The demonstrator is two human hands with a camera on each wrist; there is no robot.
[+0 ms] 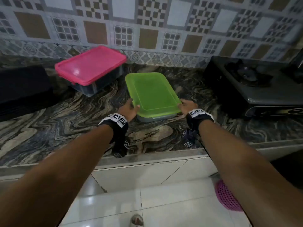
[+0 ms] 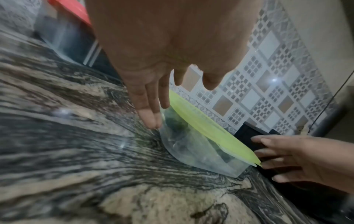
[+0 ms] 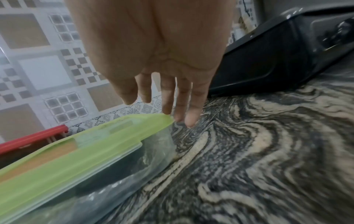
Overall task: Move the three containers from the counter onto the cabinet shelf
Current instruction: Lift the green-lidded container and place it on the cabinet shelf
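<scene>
A clear container with a green lid (image 1: pixel 152 92) sits mid-counter. My left hand (image 1: pixel 130 107) is at its near left corner. In the left wrist view the fingers (image 2: pixel 151 119) lie straight along the clear wall of the green-lidded container (image 2: pixel 201 130), with the thumb above the lid. My right hand (image 1: pixel 186 104) is at the near right corner. Its straight fingers (image 3: pixel 188 119) reach the lid's corner on the container (image 3: pixel 76 159); contact is unclear. Neither hand grips anything. A second clear container with a pink lid (image 1: pixel 90 66) stands behind to the left, against the wall.
A dark gas stove (image 1: pixel 254 82) stands on the marbled counter (image 1: pixel 73 128) just right of the green-lidded container. A black object (image 1: pixel 23 89) lies at the far left. The tiled wall runs along the back. A pink mesh basket (image 1: pixel 227 197) sits on the white floor below.
</scene>
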